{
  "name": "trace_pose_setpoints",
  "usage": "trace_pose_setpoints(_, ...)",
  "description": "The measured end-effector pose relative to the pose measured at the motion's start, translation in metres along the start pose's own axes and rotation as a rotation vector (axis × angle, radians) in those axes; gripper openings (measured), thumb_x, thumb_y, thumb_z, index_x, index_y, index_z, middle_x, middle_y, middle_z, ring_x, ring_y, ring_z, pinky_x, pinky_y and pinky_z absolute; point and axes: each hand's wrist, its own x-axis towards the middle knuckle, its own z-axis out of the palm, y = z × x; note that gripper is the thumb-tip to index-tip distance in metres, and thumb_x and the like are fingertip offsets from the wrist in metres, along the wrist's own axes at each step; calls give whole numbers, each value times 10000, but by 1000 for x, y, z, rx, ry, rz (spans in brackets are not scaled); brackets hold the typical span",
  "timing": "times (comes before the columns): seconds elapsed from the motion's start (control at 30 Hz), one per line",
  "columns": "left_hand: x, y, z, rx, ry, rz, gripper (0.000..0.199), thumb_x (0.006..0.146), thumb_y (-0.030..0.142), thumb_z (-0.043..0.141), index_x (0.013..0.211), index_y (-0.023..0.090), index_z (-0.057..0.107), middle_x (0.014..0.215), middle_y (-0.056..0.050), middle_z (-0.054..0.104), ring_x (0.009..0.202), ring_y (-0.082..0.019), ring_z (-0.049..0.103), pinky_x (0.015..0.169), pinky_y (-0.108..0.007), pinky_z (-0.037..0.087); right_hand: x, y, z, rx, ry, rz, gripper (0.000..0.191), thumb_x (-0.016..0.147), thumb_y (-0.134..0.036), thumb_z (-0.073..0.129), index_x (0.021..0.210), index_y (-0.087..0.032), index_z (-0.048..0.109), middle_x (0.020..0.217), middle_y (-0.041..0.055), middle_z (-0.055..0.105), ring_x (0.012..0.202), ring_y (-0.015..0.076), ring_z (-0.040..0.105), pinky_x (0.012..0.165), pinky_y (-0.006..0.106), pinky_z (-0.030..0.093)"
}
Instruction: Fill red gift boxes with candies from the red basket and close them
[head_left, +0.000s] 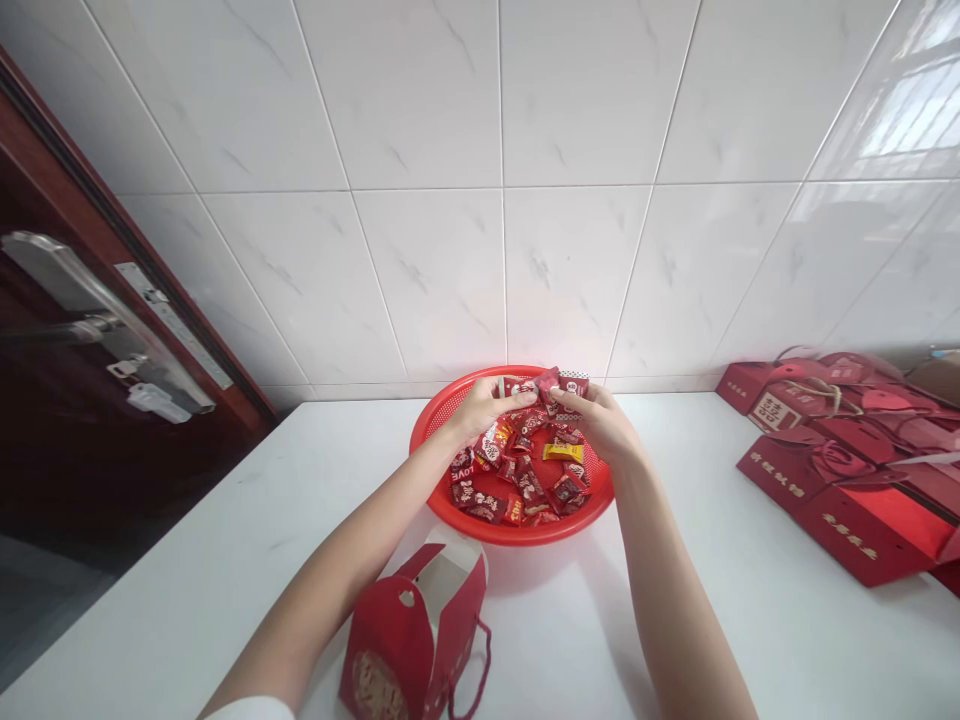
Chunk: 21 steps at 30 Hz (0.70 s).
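A round red plastic basket [421, 455] holds a loose pile of wrapped candies [529, 482], mostly dark red, with a yellow one [562, 452] among them. Over its far side, my left hand [480, 412] is closed with thumb and fingers on a red wrapped candy [517, 388]. My right hand [609, 428] pinches another red candy with a dotted wrapper edge [573, 388]. Between the two hands shows a pinkish-red candy [548, 382]; which hand grips it I cannot tell. Below my left forearm stands a red gift box [397, 630] with its top flaps open and a cord handle.
Several red gift boxes [847, 500] with gold lettering lie piled on the right of the white table [330, 480]. A tiled wall [577, 280] rises right behind the basket. On the left is a dark red door [82, 420] with a metal handle and keys.
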Motion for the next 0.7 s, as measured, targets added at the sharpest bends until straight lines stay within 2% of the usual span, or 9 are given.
trace_pose_setpoints(0.23, -2, 5, 2, 115, -24, 60, 346, 673, 392, 891, 859, 141, 741, 855, -51, 742, 814, -213, 683, 821, -356, 528, 1, -1, -2, -4, 47, -2, 350, 623, -434, 903, 833, -185, 776, 820, 60, 791, 746, 223, 727, 712, 336, 592)
trace_pose_setpoints(0.43, 0, 5, 0, 143, 22, -42, 290, 636, 370, 826, 803, 166, 705, 745, -6, 680, 718, -187, 624, 746, -346, 482, -1, -4, -2, -41, 47, 6, 343, 632, -445, 899, 833, -194, 779, 812, 57, 784, 730, 220, 718, 698, 342, 595)
trace_pose_setpoints(0.57, 1, 1, -2, 179, 70, -78, 235, 607, 319, 761, 787, 185, 693, 688, 23, 624, 711, -178, 581, 779, -348, 450, -2, -5, -1, -66, 68, 21, 346, 616, -445, 907, 808, -192, 769, 813, 52, 782, 717, 209, 709, 682, 332, 589)
trace_pose_setpoints(0.7, 1, 2, -3, 210, 66, -96, 222, 623, 350, 734, 778, 200, 684, 680, 26, 604, 723, -190, 570, 764, -341, 437, -3, -4, -2, -80, 62, 24, 352, 615, -438, 910, 818, -188, 767, 802, 56, 784, 718, 218, 715, 688, 338, 585)
